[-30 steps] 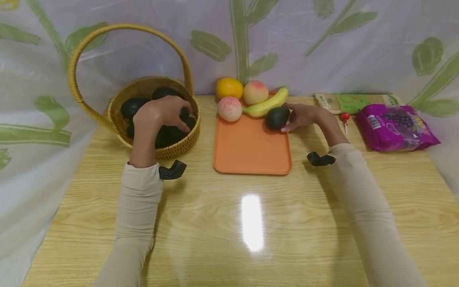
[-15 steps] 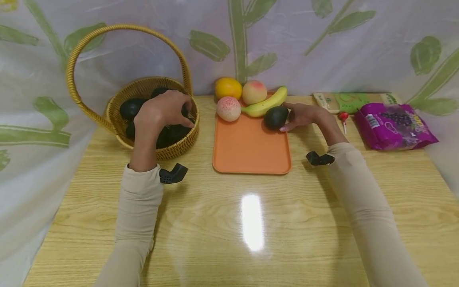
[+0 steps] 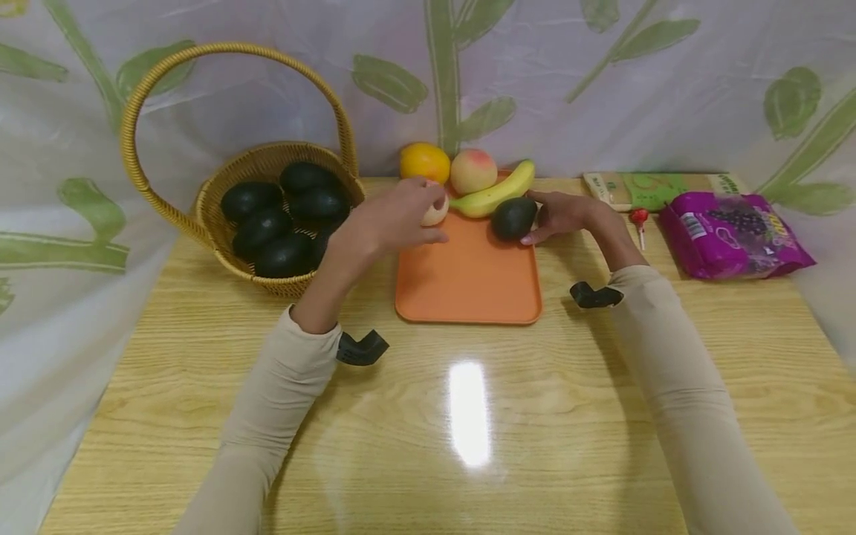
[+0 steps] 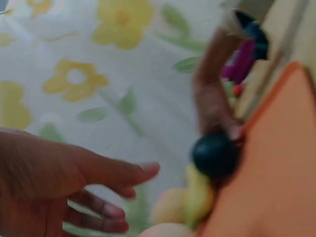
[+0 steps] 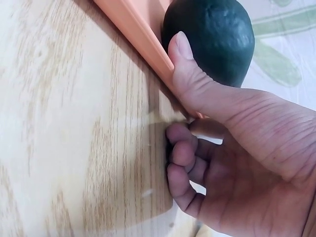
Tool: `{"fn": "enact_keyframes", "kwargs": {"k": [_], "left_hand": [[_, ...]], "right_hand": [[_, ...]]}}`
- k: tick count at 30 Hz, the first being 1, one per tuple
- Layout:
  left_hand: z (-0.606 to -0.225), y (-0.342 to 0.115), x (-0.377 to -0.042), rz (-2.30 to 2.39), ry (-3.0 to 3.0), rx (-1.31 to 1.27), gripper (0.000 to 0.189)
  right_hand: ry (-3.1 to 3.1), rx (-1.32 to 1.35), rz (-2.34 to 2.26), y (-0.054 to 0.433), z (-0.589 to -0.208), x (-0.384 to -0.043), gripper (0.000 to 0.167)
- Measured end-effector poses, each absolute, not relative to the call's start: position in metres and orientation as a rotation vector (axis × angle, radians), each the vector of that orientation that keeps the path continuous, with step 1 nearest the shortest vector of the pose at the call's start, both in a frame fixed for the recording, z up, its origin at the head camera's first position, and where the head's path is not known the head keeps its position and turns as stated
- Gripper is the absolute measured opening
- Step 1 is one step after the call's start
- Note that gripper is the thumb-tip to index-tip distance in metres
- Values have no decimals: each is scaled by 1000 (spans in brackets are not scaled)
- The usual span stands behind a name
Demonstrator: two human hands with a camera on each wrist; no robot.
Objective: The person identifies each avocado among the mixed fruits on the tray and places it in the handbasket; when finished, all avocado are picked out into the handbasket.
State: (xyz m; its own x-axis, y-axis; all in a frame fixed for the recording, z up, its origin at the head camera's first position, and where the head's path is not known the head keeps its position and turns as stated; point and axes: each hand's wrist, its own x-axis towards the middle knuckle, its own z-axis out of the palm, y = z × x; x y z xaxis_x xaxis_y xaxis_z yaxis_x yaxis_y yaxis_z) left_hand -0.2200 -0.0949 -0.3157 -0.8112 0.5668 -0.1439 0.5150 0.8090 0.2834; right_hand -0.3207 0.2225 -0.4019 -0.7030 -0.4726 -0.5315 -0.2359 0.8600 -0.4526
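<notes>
In the head view my left hand [image 3: 394, 217] is over the left edge of the orange tray [image 3: 468, 290], partly covering a pink peach [image 3: 436, 212]. The left wrist view, blurred, shows its fingers loosely spread with nothing between them. My right hand [image 3: 565, 213] is at the tray's right edge and holds a dark green avocado [image 3: 514, 219] between thumb and index finger. In the right wrist view the thumb [image 5: 183, 47] lies against the avocado, and the other fingers curl below the tray rim. A banana [image 3: 498, 191] lies just behind the avocado.
A wicker basket [image 3: 348, 157] with a tall handle stands at the left, holding several avocados [image 3: 262, 232]. Behind the tray's left side are an orange-yellow fruit [image 3: 425, 163] and another peach [image 3: 473, 172]. To the right lie a lollipop [image 3: 640, 217], a green-beige packet [image 3: 658, 192] and a purple bag [image 3: 735, 235].
My left hand has come out of the basket and moved right to the peach at the tray, uncovering the avocados in the basket. The right hand and its avocado have stayed put.
</notes>
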Motion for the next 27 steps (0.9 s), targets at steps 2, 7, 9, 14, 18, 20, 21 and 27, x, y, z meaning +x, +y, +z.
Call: {"fn": "enact_keyframes", "kwargs": {"k": [2, 7, 9, 14, 18, 20, 21, 27], "left_hand": [[-325, -83, -221, 356, 2759, 909, 56], [-353, -61, -226, 493, 2687, 1122, 72], [-363, -54, -229, 538, 2636, 1199, 78], [-383, -45, -235, 520, 2592, 1265, 90], [-392, -40, -237, 507, 2552, 1284, 94], [-395, -39, -238, 488, 2544, 1300, 95], [-396, -38, -238, 480, 2551, 1304, 96], [-399, -37, -239, 357, 2696, 1248, 99]], "right_hand": [[2364, -509, -464, 222, -402, -321, 119], [2357, -496, -447, 220, -401, -320, 117], [2355, -494, -439, 220, -401, -320, 117], [2359, -508, -429, 220, -401, -321, 116], [2354, -513, -428, 220, -401, -321, 117], [2347, -510, -433, 220, -401, -321, 117], [2344, -507, -434, 220, -401, -321, 117], [2349, -510, -448, 221, -404, -323, 118]]}}
